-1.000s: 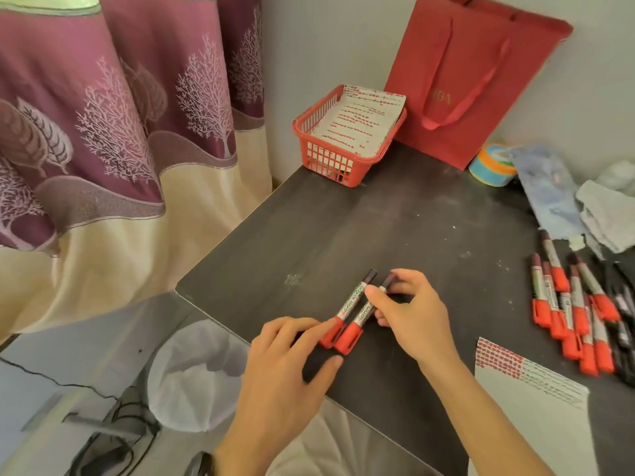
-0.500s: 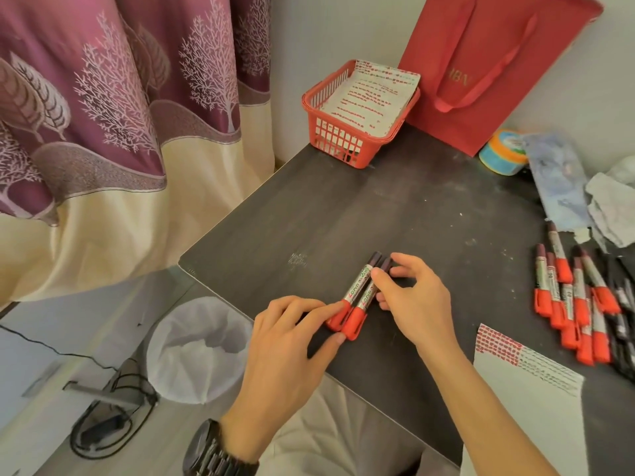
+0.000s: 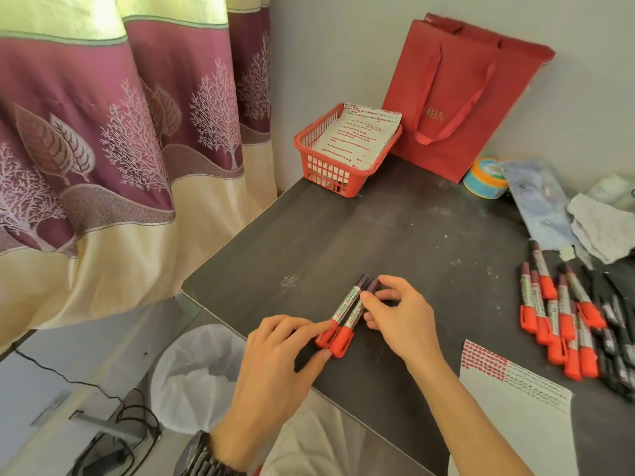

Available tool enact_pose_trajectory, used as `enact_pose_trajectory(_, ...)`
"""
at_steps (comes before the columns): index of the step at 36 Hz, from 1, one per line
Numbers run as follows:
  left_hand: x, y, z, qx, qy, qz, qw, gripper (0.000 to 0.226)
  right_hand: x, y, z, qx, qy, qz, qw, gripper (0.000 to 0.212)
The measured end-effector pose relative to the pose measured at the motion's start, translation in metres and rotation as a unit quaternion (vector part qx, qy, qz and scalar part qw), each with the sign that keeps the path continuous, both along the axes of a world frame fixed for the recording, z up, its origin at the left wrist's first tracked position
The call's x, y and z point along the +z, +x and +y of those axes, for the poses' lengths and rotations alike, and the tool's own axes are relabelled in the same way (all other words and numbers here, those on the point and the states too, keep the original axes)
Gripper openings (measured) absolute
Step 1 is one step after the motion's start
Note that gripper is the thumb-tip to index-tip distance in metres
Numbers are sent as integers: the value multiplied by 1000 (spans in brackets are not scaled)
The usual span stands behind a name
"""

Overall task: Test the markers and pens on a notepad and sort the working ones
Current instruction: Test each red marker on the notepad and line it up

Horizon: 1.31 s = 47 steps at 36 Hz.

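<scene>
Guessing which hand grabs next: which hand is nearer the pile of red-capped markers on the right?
Right. The right hand holds the dark ends of the two markers, left of the pile; the left hand is farther left, at their red caps.

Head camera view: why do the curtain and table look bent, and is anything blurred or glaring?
Head view: the wide-angle lens bows the curtain and splays the table edges. Head view: daylight glows through the curtain top, no harsh glare. Head view: the two markers at centre look sharp, the marker pile at right softer.
</scene>
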<state>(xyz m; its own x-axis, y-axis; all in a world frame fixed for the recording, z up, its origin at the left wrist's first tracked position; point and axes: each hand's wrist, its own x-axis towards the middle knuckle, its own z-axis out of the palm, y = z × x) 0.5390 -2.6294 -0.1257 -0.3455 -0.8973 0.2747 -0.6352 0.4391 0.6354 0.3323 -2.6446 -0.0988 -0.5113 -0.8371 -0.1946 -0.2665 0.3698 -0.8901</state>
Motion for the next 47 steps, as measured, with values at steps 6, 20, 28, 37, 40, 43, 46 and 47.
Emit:
enact_pose_trajectory(6,6,3,1,-3,35,11,999,40,12,-16,11,46,33,-12,998,50)
enact_pose_trajectory(20,50,-50,-12,-101,9,20,995,39,25,-137,174,-86,-34,165,982,23)
enact_pose_trajectory(28,50,-189,-31,-308,-19,-114,944,37,-20,-159,229,-178,31,385,905,37)
enact_pose_trajectory(37,38,-307,-36,-344,-75,-217,910,57,-26,-163,233,-194,7,341,920,28)
enact_pose_trajectory(40,33,-313,-35,-338,-98,-240,905,58,-26,-164,234,-194,7,332,923,26)
enact_pose_trajectory(43,32,-310,-35,-326,-114,-243,907,56,-23,-165,235,-191,13,321,927,25)
enact_pose_trajectory(46,34,-302,-35,-300,-146,-264,905,50,-24,-164,234,-187,14,313,931,24)
enact_pose_trajectory(47,35,-299,-36,-291,-150,-271,905,47,-24,-163,233,-189,13,311,931,24)
